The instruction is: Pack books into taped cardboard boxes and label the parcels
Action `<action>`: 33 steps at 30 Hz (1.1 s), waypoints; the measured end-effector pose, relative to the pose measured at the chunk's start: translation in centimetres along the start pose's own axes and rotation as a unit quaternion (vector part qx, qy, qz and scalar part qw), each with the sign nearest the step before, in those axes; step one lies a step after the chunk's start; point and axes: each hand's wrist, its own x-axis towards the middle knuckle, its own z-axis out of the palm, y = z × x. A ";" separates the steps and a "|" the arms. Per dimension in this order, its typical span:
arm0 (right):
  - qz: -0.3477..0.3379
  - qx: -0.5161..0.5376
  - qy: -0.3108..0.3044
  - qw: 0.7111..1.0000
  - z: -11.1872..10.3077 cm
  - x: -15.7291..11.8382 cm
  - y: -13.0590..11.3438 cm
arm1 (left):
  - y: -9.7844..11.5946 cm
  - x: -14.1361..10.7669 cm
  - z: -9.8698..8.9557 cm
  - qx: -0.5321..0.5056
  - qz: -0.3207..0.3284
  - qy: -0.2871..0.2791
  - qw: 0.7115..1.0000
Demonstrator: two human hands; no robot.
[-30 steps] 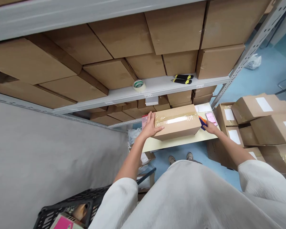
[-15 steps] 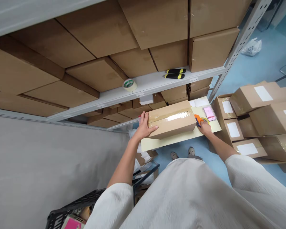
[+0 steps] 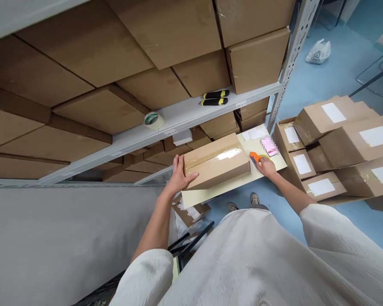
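A long cardboard box (image 3: 217,163) lies on a pale yellow tabletop (image 3: 198,196), with shiny clear tape along its top seam. My left hand (image 3: 180,176) grips the box's left end, thumb on the near top edge and fingers toward the far side. Just beyond the box's right end, my right hand (image 3: 267,167) is closed around an orange tape dispenser (image 3: 255,159) carrying a yellowish roll. The dispenser appears apart from the box. Part of it is hidden by my fingers.
Cardboard boxes (image 3: 191,29) fill the shelving ahead. A tape roll (image 3: 153,120) and two black-and-yellow cutters (image 3: 214,101) sit on its ledge. White paper (image 3: 254,132) and a pink item (image 3: 269,146) lie at the table's far right. Labelled boxes (image 3: 333,112) are stacked to the right.
The camera view has swung, so shelves, table and boxes appear farther left. The dispenser in my right hand has turned slightly, beside the box's right end. My left hand stays on the box.
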 end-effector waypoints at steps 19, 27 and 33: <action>-0.118 0.187 0.090 0.971 -12.0 2.5 -13.9 | 1.1 -0.4 1.8 -0.076 -0.047 0.072 0.993; -0.180 0.235 0.144 0.944 -14.1 1.0 -12.3 | 2.0 -1.0 0.8 -0.171 0.030 0.193 0.966; -0.235 0.216 0.134 0.938 -12.4 -0.2 -10.1 | 0.7 -1.8 2.8 -0.189 0.034 0.202 0.961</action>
